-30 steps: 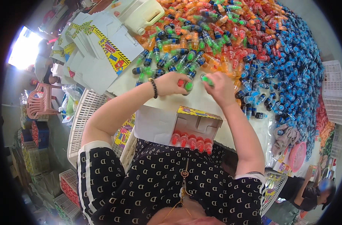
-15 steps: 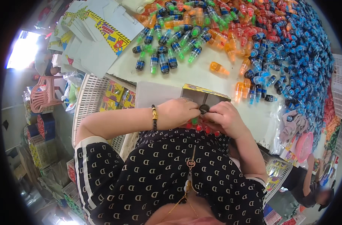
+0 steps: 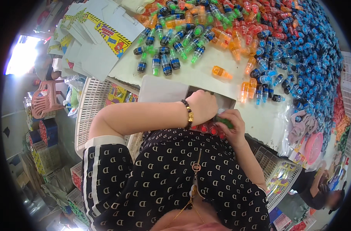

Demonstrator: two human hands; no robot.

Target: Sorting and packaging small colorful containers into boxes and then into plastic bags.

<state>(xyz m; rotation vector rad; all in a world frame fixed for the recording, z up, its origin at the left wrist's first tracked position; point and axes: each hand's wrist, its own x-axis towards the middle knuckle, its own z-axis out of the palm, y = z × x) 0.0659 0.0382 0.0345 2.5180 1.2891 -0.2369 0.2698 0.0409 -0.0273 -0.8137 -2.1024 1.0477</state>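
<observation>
An open cardboard box (image 3: pixel 226 101) stands at the table's near edge, against my body, with its white lid flap (image 3: pixel 162 89) folded out to the left. My left hand (image 3: pixel 204 107), a beaded bracelet at its wrist, reaches over into the box; its fingers are hidden behind the back of the hand. My right hand (image 3: pixel 234 125) is closed at the box's near right side, gripping a small green bottle (image 3: pixel 225 123). Just below the hands, several red bottles (image 3: pixel 213 131) lie in a row with their round ends towards me.
Loose little bottles in green, orange (image 3: pixel 221 72), red and blue (image 3: pixel 318 73) cover the table's far and right parts. Flat cardboard boxes (image 3: pixel 102 42) pile up at the far left. White baskets (image 3: pixel 91 102) stand on both sides. A person (image 3: pixel 321 188) sits at the right.
My left hand has moved right and forward, into the box. The dark round cap seen between both hands is out of sight. My right hand has turned, showing the green bottle.
</observation>
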